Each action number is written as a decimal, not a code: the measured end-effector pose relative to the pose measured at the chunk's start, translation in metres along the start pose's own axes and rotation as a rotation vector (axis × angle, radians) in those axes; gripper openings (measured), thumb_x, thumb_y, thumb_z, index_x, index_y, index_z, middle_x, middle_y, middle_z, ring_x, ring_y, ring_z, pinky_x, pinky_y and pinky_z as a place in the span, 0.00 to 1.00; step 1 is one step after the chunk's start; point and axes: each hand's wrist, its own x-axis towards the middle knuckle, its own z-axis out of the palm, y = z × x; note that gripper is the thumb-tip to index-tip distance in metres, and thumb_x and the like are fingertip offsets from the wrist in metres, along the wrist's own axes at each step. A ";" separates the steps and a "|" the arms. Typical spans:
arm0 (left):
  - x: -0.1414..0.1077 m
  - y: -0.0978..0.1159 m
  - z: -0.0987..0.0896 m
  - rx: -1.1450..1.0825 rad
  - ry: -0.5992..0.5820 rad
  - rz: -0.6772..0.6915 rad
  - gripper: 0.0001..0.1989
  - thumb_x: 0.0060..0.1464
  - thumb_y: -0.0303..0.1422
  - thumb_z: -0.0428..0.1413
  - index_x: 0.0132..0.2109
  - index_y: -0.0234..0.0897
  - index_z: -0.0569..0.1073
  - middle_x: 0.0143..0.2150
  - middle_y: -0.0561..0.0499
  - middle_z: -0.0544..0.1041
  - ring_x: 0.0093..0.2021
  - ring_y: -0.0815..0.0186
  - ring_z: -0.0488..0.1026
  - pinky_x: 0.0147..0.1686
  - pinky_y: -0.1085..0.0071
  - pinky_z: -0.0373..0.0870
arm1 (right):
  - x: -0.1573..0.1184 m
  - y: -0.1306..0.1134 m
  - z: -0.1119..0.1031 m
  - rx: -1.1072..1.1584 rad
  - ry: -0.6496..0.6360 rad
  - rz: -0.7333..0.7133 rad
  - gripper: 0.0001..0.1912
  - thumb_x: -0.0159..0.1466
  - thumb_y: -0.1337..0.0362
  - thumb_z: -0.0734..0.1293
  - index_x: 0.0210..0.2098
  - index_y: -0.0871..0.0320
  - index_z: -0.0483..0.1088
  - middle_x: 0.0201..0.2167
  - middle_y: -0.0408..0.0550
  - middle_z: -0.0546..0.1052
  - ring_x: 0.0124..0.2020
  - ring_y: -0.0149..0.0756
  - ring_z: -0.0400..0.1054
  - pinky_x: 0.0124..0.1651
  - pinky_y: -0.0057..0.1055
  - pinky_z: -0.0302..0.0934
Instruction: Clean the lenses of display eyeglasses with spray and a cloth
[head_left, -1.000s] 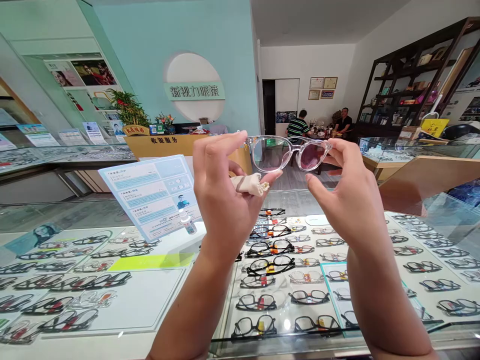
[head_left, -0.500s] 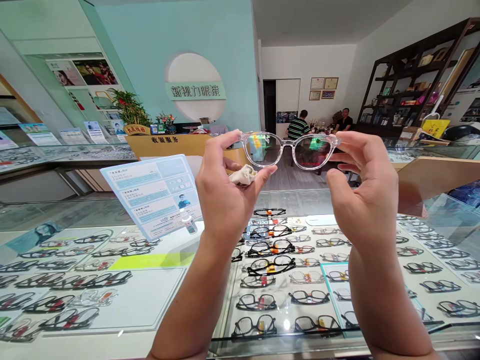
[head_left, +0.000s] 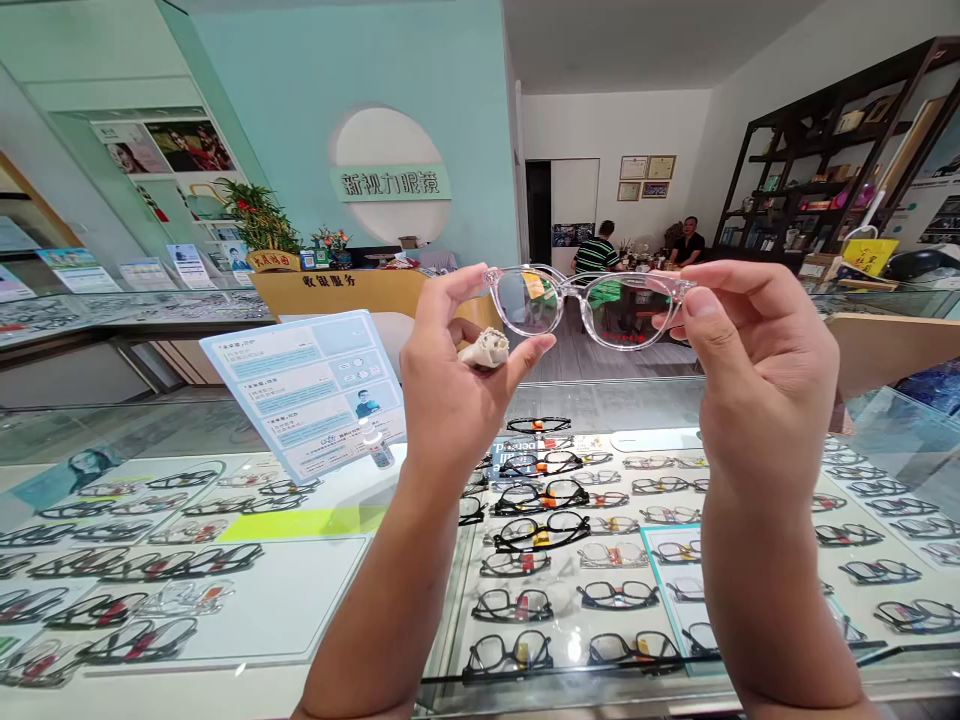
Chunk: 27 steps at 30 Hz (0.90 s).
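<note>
A pair of clear-framed eyeglasses is held up in front of me, above the glass counter. My left hand is closed, with its forefinger at the left end of the frame; a crumpled off-white cloth is tucked in the same hand. At the opposite end, my right hand pinches the frame near its hinge between thumb and fingers. Green reflections and small red marks show on the right lens. The temples are partly hidden behind the lenses and fingers.
Rows of eyeglasses lie in the glass display case below. A light-blue printed card stands on the left, with a small bottle beside it. Farther back are a wooden cash desk, two people and dark shelving.
My right thumb has closed onto the frame's right end, and that hand has shifted right. The eyeglasses have turned slightly, their right side now lower and nearer. My left hand has barely moved.
</note>
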 end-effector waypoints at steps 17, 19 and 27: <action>-0.005 0.004 0.008 -0.015 0.037 -0.008 0.36 0.52 0.48 0.74 0.61 0.43 0.69 0.62 0.39 0.76 0.51 0.54 0.80 0.41 0.62 0.82 | 0.003 0.006 -0.001 0.102 -0.107 0.102 0.05 0.73 0.58 0.69 0.47 0.49 0.75 0.48 0.47 0.84 0.51 0.43 0.81 0.48 0.44 0.78; -0.005 0.004 0.009 -0.022 0.045 -0.014 0.36 0.52 0.49 0.74 0.61 0.44 0.69 0.61 0.39 0.76 0.47 0.57 0.80 0.39 0.63 0.80 | 0.003 0.007 0.000 0.110 -0.100 0.103 0.05 0.73 0.58 0.69 0.47 0.50 0.75 0.47 0.47 0.84 0.51 0.43 0.81 0.52 0.46 0.78; -0.001 0.008 0.009 -0.089 0.015 0.021 0.42 0.51 0.54 0.73 0.65 0.46 0.66 0.57 0.42 0.76 0.51 0.52 0.80 0.44 0.59 0.80 | 0.004 0.008 -0.001 0.098 -0.080 0.071 0.03 0.73 0.60 0.69 0.43 0.50 0.75 0.42 0.45 0.83 0.51 0.43 0.81 0.58 0.46 0.76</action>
